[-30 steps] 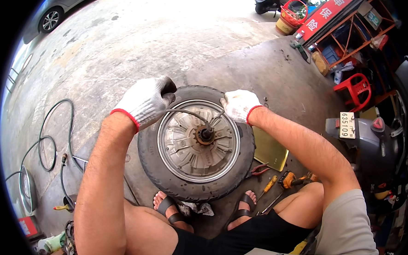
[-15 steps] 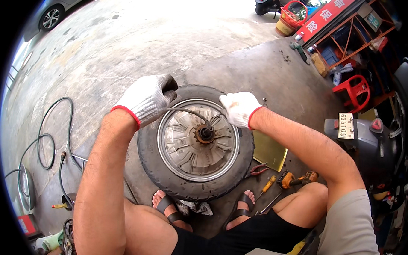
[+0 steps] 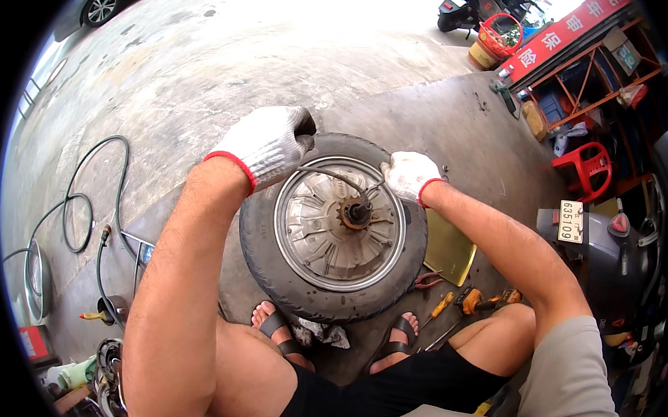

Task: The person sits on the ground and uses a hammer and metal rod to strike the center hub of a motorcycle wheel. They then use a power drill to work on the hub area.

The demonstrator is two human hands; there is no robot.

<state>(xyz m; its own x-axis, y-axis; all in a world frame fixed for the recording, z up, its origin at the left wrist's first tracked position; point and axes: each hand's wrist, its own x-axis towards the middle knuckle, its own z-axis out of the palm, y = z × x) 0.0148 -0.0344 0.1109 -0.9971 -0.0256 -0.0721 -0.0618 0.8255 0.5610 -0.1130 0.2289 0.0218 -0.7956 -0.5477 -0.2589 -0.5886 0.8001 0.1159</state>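
Observation:
A scooter wheel with a black tyre (image 3: 270, 269) lies flat on the floor before my feet. Its silver hub motor (image 3: 321, 242) faces up, with a toothed ring and a dark axle (image 3: 359, 211) in the middle. From the axle a dark cable (image 3: 336, 176) runs to my left hand (image 3: 265, 148), in a white knit glove with dark, dirty fingertips; that hand is closed round the cable over the tyre's far left. My right hand (image 3: 411, 175), gloved alike, is closed at the rim's far right. Whatever its fingers pinch is hidden.
Right of the wheel lie a yellow tray-like sheet (image 3: 453, 245), red-handled pliers (image 3: 427, 280), a yellow-handled screwdriver (image 3: 441, 305) and a power drill (image 3: 471, 299). A parked scooter (image 3: 611, 246) and a red stool (image 3: 589, 173) stand farther right. A black hose (image 3: 124, 175) coils at left.
The view has shifted, so the wheel and both hands sit farther right in the picture. Both hands stay closed at the wheel, the left still on the cable.

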